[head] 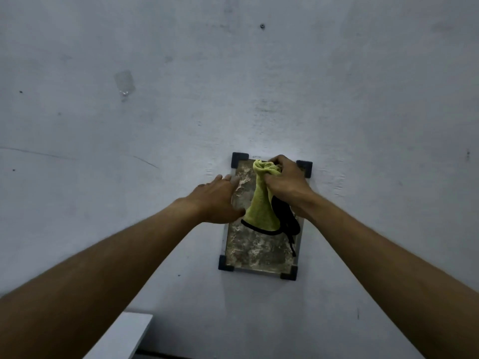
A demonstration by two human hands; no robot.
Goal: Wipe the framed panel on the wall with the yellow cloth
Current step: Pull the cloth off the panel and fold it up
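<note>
Flat, with straight fingers, the left hand (217,195) rests on the panel's rim at about 9 o'clock, partly on the wall (363,99). The framed panel (259,250) hangs just below the middle of the view, toward 5 o'clock. It is an upright rectangle with a thin metallic rim, black corner caps (239,159) and a mottled grey-brown face that looks stained. The yellow cloth (260,211), soft towelling with black edging, is bunched at the panel's 12 o'clock, and its loose end hangs over the face. The right hand (287,182) curls round this bunch and grips it. To wipe well, the person should probably steady the frame with the flat hand and press the bunch in long strokes from 12 toward 6 o'clock.
</note>
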